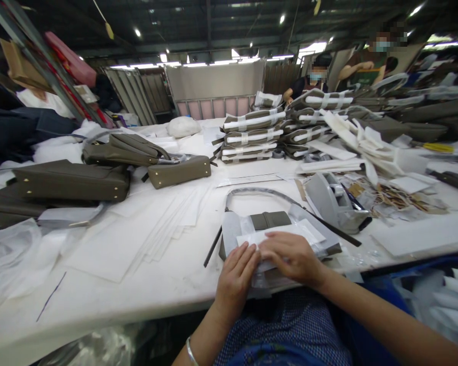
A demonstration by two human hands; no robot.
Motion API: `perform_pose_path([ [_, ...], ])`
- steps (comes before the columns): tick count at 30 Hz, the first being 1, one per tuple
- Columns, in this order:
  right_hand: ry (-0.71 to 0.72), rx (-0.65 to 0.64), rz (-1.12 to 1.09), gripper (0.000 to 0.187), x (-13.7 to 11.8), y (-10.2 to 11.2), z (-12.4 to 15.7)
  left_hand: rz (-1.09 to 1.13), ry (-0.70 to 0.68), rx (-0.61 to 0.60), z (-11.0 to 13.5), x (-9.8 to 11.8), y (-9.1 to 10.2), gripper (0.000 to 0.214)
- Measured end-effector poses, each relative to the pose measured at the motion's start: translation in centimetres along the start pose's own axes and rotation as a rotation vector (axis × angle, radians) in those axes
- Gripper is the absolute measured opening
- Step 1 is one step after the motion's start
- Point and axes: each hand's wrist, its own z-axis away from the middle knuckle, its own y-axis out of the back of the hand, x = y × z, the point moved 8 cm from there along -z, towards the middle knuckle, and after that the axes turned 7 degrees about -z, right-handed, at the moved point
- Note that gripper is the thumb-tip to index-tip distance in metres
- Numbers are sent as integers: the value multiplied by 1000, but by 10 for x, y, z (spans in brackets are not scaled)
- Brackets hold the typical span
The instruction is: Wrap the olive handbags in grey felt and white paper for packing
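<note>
An olive-brown handbag lies in front of me on the white table, partly covered in clear plastic and pale wrapping. Its wrapped strap arches away from me, and a dark strap end sticks out to the right. A folded white sheet lies across the bag. My left hand has its fingers together at the sheet's near left edge. Close beside it, the fingers of my right hand curl over the same sheet. Both thumbs are mostly hidden.
More olive handbags lie to the left. Thin white sheets are fanned out nearby. Wrapped bags stand stacked at the back. A grey-white tape dispenser and stringed tags are on the right. Two people work across the table.
</note>
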Motion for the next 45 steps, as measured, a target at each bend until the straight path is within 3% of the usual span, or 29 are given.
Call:
perform_pose_path([
  [2, -157, -1, 146, 23, 37, 0, -17, -19, -4, 2, 0, 1, 1, 39],
  [5, -313, -253, 229, 29, 86, -31, -36, -47, -5, 21, 0, 2, 3, 38],
  [7, -324, -432, 197, 27, 100, -55, -43, -57, -5, 33, 0, 2, 4, 37],
  [9, -307, -517, 169, 28, 102, -70, -50, -64, -8, 38, 0, 3, 4, 37],
  [12, -298, -533, 163, 27, 97, -75, -55, -82, -7, 32, 0, 2, 3, 37],
  [16, -243, -466, 121, 28, 72, -59, -36, -73, 0, 27, 0, 3, 3, 37],
  [21, -141, -160, 45, 28, 25, -14, 25, -40, 26, 26, -2, 3, 4, 37],
  [23, -72, -76, 58, 36, 7, -4, 45, -21, 44, 21, -3, 2, 5, 35],
  [26, 32, -54, 119, 47, -11, -10, 58, 6, 64, 15, -4, 1, 4, 30],
  [30, 137, 43, 145, 33, -19, -18, 52, 8, 69, -22, -4, -2, 2, 28],
  [39, 229, 50, 170, 25, -24, -8, 55, 11, 8, -84, -7, 1, 3, 40],
  [45, 261, -46, 184, 32, -21, -18, 82, 33, 30, -151, -7, -1, 2, 42],
])
